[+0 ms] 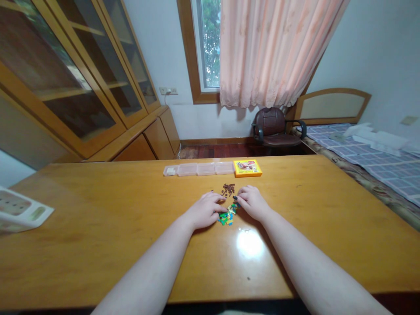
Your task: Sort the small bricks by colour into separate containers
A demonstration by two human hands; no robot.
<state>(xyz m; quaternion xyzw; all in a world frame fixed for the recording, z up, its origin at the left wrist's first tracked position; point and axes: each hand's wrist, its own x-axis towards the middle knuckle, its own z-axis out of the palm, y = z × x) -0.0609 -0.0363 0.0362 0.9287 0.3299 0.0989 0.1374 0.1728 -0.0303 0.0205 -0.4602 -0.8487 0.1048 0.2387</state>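
Observation:
A small heap of mixed building bricks (225,218), green, blue, yellow and cream, lies on the wooden table (131,245). My left hand (206,210) rests at the heap's left side, fingers stretched and apart, the fingertips touching or just over the bricks. On the right, my right hand (252,202) has its fingers curled together at the heap's upper edge. A tiny dark spot shows at its fingertips; whether it is a brick or a nail I cannot tell. Just beyond both hands sits a separate small pile of brown bricks (229,189).
Behind the piles lies a long clear plastic case (197,169) with compartments, touching a yellow box (248,168) at its right. A white power strip or similar device (22,210) stands at the left edge. Past the table are a chair (272,127) and a bed (367,148).

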